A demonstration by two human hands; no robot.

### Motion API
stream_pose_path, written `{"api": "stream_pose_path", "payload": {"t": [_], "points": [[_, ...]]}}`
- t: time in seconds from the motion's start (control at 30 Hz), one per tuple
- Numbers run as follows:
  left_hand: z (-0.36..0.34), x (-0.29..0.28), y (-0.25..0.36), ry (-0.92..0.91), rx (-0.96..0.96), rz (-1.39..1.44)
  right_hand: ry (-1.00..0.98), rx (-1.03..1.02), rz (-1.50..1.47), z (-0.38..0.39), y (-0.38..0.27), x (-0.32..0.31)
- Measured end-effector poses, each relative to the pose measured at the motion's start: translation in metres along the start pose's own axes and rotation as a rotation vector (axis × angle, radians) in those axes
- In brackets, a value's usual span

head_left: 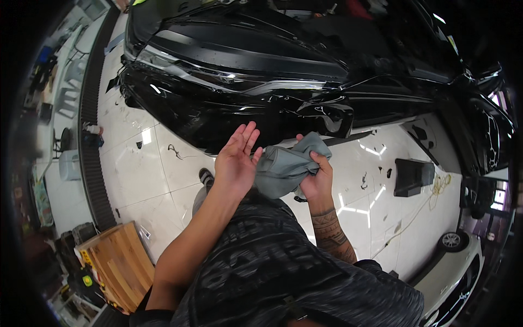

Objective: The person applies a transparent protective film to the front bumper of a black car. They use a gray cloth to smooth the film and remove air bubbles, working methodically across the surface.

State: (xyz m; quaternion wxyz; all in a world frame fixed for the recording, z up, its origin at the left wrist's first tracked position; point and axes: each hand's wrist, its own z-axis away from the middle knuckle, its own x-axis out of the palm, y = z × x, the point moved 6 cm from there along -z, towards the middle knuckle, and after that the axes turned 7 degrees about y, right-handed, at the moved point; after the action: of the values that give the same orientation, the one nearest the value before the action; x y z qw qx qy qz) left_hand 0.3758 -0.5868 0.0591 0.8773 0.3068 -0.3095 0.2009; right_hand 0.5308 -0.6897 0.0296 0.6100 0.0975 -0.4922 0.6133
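My right hand (318, 177) grips a bunched grey-green cloth (289, 169), its thumb lying over the folds. Beside the cloth, my left hand (238, 158) is raised with the palm turned up and the fingers stretched out; nothing rests in it. The cloth's left edge comes close to the left thumb, and I cannot tell whether they touch. Just beyond both hands is the glossy black side of a car (218, 117). A loose-looking, wrinkled shiny black piece (332, 119) bulges from the car's side above the cloth.
Dark scraps (173, 151) lie on the white tiled floor (139, 182). A black step stool (411, 177) and a yellow cord (438, 188) are at the right. A wooden-topped cart (120, 259) stands lower left, a light-coloured car (449, 278) lower right.
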Motion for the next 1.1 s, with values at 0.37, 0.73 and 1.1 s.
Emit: {"api": "stream_pose_path", "payload": {"t": [0.37,0.73,1.1], "points": [[-0.016,0.01,-0.011,0.295,0.015,0.097,-0.027,-0.105,0.196,-0.013,-0.007,-0.003],[-0.048,-0.002,-0.007,0.514,0.239,-0.057,-0.491,-0.782,1.409,-0.004,-0.041,0.127],[-0.04,-0.019,0.02,0.564,0.499,0.04,-0.778,-1.217,1.941,-0.019,0.03,0.182]]}}
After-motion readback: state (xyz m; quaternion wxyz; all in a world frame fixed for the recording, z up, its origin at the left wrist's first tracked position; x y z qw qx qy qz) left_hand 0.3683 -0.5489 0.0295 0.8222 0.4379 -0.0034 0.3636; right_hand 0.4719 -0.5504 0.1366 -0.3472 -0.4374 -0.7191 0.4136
